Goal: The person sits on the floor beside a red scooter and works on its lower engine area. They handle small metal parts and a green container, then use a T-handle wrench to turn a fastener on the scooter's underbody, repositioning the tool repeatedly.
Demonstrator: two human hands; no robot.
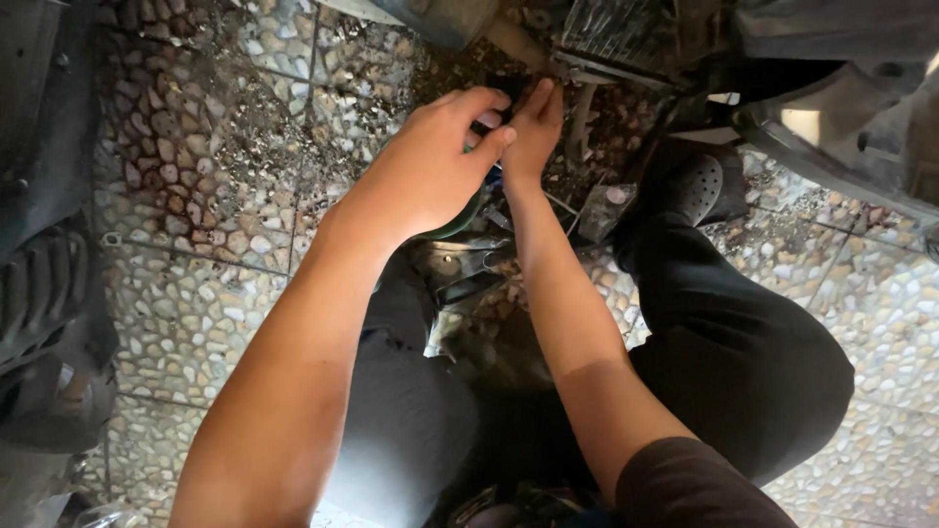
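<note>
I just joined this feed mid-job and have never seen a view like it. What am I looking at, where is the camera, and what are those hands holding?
There is one picture, from a camera on the person's head, looking down. The person crouches on a pebble-patterned tiled floor strewn with dirt. Both bare arms reach forward: the left hand and right hand meet at a small dark part beneath some grimy machinery. What they pinch is too hidden to name. A green round object shows under the left hand, and a black perforated shoe is at right.

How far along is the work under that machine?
Done: nothing shows as finished. In hand: left hand and right hand meet at a small dark part below the machine's underside; their grip is hidden. Left: loose metal pieces lie on the pebble-tile floor.
</note>
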